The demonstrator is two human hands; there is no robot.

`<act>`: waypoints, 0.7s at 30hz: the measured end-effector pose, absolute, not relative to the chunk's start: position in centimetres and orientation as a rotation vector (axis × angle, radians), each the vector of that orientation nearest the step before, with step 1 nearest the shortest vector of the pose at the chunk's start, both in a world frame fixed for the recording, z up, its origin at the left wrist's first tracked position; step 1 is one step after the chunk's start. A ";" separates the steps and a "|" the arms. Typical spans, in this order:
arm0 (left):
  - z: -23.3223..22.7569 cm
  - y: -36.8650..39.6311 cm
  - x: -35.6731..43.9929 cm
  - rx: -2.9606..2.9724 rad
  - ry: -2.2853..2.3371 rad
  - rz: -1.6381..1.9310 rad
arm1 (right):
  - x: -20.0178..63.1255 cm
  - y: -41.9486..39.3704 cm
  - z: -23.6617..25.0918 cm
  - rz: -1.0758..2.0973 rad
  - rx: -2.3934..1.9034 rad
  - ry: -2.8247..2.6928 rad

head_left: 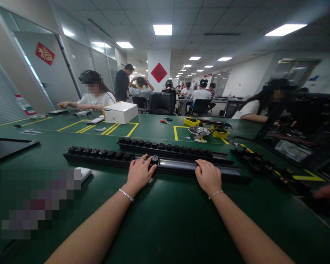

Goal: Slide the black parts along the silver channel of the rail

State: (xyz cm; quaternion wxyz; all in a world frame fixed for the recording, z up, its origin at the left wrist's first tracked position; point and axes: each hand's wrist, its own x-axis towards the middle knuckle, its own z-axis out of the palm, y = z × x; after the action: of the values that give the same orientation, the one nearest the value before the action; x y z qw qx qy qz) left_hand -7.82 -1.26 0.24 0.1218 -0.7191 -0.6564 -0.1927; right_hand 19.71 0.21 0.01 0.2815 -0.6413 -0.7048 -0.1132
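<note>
The near long black rail (178, 170) lies across the tabletop (165, 216), right in front of the person. The left hand (138, 172) is on it, fingers bent, at a small black part (154, 159) by the end of a row of black parts (95, 152). I cannot tell if it pinches that part or just touches it. The right hand (208, 176) is bent over the rail farther right, past a shiny bare stretch. I cannot tell how tight it holds.

The small part could tip or get stuck if the left hand pushes it crooked. A hard push could also bump the row, because the parts sit close together. If the right hand lets the rail slip, the whole rail could slide or turn. It could then knock the far rail (220, 156), which lies just behind it and has its own row of black parts. On the right is a dark pile of parts (264, 167). The rail's right end is near it, so a big slide that way could bump the pile.
</note>
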 end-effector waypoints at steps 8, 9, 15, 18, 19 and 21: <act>0.5 -1.4 -7.6 -2.096 -1.932 -0.536 | 19.6 0.1 0.3 -0.282 -1.735 -1.892; 0.5 -1.4 -7.6 -2.096 -1.931 -0.538 | 19.6 0.1 0.3 -0.280 -1.736 -1.894; 0.6 -1.4 -7.6 -2.103 -1.942 -0.543 | 19.7 0.1 0.1 -0.301 -1.720 -1.895; 0.7 -1.4 -7.5 -2.105 -1.943 -0.530 | 19.7 0.2 -0.1 -0.302 -1.715 -1.888; 0.7 -1.4 -7.5 -2.105 -1.943 -0.526 | 19.7 0.3 -0.1 -0.304 -1.712 -1.887; 0.8 -1.4 -7.4 -2.103 -1.945 -0.521 | 19.8 0.3 -0.2 -0.310 -1.707 -1.891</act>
State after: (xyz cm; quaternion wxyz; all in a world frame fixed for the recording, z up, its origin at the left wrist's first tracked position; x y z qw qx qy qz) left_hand -7.39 -1.38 0.76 0.1147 -0.7176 -0.6635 -0.1778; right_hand 19.79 0.35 -0.17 0.2836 -0.6378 -0.7067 -0.1159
